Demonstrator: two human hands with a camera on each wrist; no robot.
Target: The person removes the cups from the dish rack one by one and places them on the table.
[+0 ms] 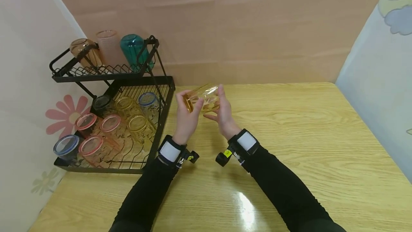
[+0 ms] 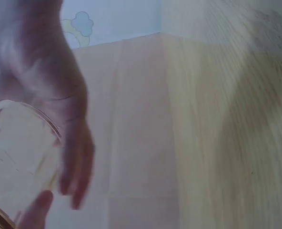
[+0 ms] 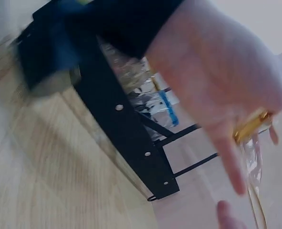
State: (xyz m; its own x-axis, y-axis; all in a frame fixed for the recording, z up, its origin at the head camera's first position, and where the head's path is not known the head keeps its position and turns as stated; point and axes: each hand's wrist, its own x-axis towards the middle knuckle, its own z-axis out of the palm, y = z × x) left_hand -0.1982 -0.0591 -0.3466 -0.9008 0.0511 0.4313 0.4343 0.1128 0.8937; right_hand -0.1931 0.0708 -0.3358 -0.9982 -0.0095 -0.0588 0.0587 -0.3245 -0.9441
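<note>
Black metal of the two-tier rack stands at the tabletop's left edge, close enough that, if we swung our left arm wide, we might knock its frame and tip the teal glass up top. Next rightward, our left hand has its thumb and fingers clamped on one end of the amber glass, which we hold aloft near the tabletop's back edge, right of the rack. That smooth wall could slide away if our pinch loosened, and a fall onto the wood might chip or crack it. Our right hand has its thumb and fingers spread around the other end, lightly it seems; should both hands ease at once, nothing beneath would catch the glass. As for looks, it lies tilted on its side, clear honey-yellow, darkest at a thick band on its left end, paler toward the right, with a bright white glare along its wall.
</note>
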